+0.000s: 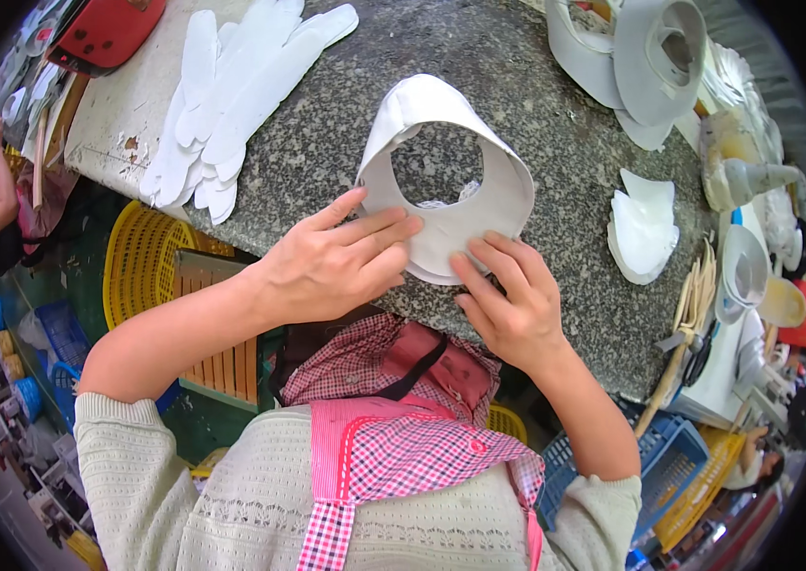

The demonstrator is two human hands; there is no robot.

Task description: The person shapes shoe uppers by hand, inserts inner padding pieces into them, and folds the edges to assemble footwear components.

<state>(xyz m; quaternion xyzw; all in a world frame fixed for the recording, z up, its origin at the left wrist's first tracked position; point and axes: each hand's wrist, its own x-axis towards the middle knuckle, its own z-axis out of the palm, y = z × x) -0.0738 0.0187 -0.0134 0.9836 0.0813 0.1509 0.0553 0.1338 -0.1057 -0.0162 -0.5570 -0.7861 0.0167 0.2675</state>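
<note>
In front of me a white shoe upper (484,219) lies on the speckled stone tabletop (317,124), its far end standing up in a curved band around a wide opening. Small crumpled white bits show inside that opening. My left hand (331,257) rests on the upper's near left part, fingers stretched out and apart, the index fingertip at its left edge. On the near right edge lie the spread fingers of my right hand (512,290), slightly bent. Both hands press on the upper from above rather than closing around it.
White sole-shaped pieces (222,105) are fanned out at the far left. More white uppers (655,62) stand at the far right, near a small stack of white pieces (644,228). A bottle with a nozzle (750,176) and wooden sticks (693,295) line the right edge. A yellow basket (136,257) stands below left.
</note>
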